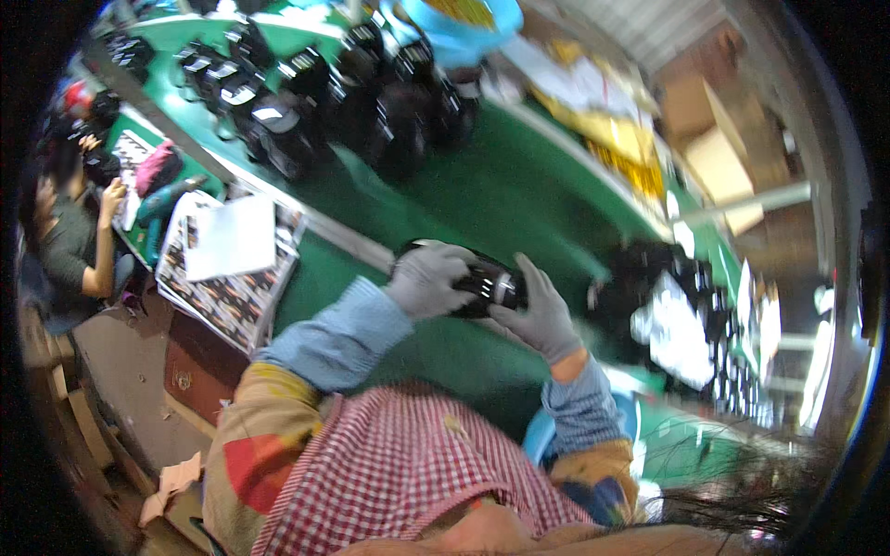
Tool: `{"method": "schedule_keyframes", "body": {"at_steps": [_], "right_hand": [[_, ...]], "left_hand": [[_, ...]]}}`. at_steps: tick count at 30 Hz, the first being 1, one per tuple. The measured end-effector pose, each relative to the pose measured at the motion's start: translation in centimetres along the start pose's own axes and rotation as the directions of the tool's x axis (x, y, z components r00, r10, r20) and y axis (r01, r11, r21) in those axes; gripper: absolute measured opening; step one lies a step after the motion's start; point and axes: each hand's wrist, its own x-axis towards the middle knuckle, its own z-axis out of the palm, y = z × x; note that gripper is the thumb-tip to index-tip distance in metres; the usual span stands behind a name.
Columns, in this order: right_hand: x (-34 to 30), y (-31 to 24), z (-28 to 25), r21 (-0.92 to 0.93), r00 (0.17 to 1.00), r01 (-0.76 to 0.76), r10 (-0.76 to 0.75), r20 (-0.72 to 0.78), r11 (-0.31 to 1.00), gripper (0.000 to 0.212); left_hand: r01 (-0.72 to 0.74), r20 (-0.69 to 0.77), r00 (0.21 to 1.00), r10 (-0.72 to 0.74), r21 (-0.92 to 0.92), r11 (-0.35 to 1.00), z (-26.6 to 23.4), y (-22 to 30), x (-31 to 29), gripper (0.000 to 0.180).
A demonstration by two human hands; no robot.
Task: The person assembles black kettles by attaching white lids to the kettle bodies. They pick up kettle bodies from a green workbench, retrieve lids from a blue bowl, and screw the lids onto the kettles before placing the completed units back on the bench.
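Between both gloved hands I hold a glossy black rounded object, lying sideways just above the green work surface; its exact kind I cannot make out. My left hand, in a grey glove, wraps around its left end. The grey-gloved right hand grips the other end, thumb below and fingers above. Several similar-looking shiny black objects stand crowded together on the far left of the green surface. To the right of my hands is a blurred group of black items with a white plastic bag over it.
A stack of printed sheets with a white pad lies at the left. Farther left sits another person. A blue basin stands at the back, yellow packaging beyond the surface. Cardboard boxes are at right.
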Motion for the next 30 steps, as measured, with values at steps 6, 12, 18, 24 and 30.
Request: {"method": "schedule_keyframes", "body": {"at_steps": [6, 12, 18, 24, 30], "right_hand": [[-11.5, 0.3, 5.0, 0.274, 0.978, -0.110, 0.055, 0.202, 0.955, 0.108], [-14.0, 0.8, 5.1, 0.224, 0.980, 0.063, -0.102, 0.169, 0.973, 0.101], [-13.2, 0.2, 4.5, 0.084, 0.967, 0.081, -0.098, 0.234, 0.993, 0.096], [-13.2, -0.9, 4.5, -0.055, 0.942, -0.212, 0.219, 0.254, 0.976, 0.098], [-13.9, -0.8, 4.2, 0.079, 0.991, -0.079, 0.069, 0.115, 0.994, 0.085]], "left_hand": [[0.118, 0.164, 0.982, -0.091, -0.166, 0.979, 4.7, 3.9, -9.8, 0.030], [0.049, 0.128, 0.991, -0.029, -0.158, 0.986, 5.7, 4.8, -10.8, 0.031], [0.098, 0.199, 0.977, -0.072, -0.126, 0.987, 5.0, 5.1, -10.7, 0.035], [0.143, 0.123, 0.984, -0.127, -0.136, 0.980, 6.0, 5.4, -11.4, 0.031], [0.177, 0.105, 0.981, -0.163, -0.147, 0.973, 5.5, 4.9, -12.0, 0.028]]}}
